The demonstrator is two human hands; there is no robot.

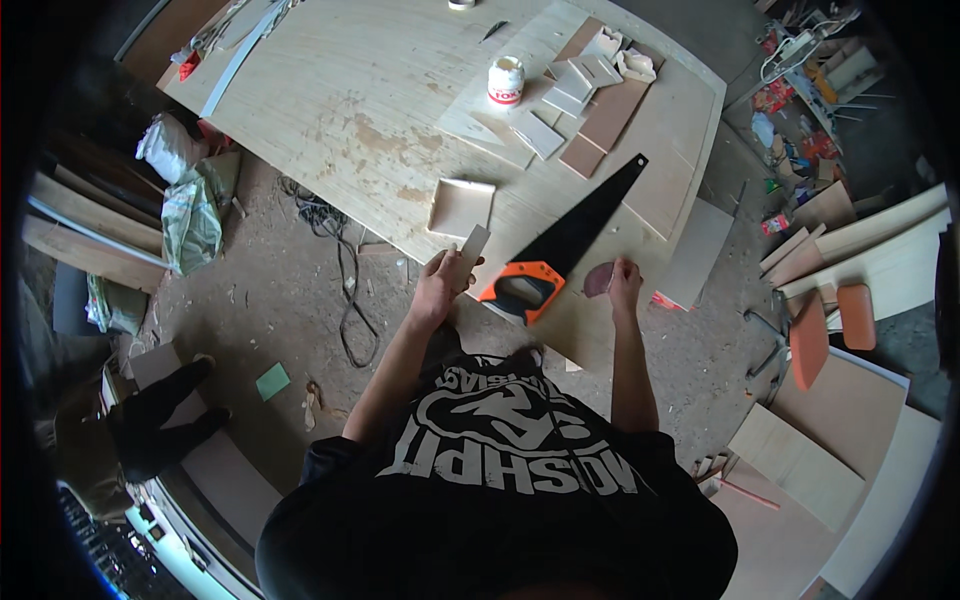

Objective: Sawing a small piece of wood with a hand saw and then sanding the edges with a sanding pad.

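My left hand (436, 290) grips a small flat piece of wood (475, 244) at the table's near edge, its far end pointing up and away. In the fingers of my right hand (627, 282) is a dark reddish piece of sandpaper (598, 281), held low over the table. Between the two hands lies a handsaw (580, 228) with a black blade and an orange and black handle. Just beyond my left hand stands a shallow open wooden box (462, 208).
A white jar (506, 84) sits farther back on the table (330, 90). Brown boards (612, 118) and small wooden pieces (538, 135) lie at its far right. Black cable (345, 290) coils on the floor at left. A person's dark-clothed legs (170, 410) show lower left.
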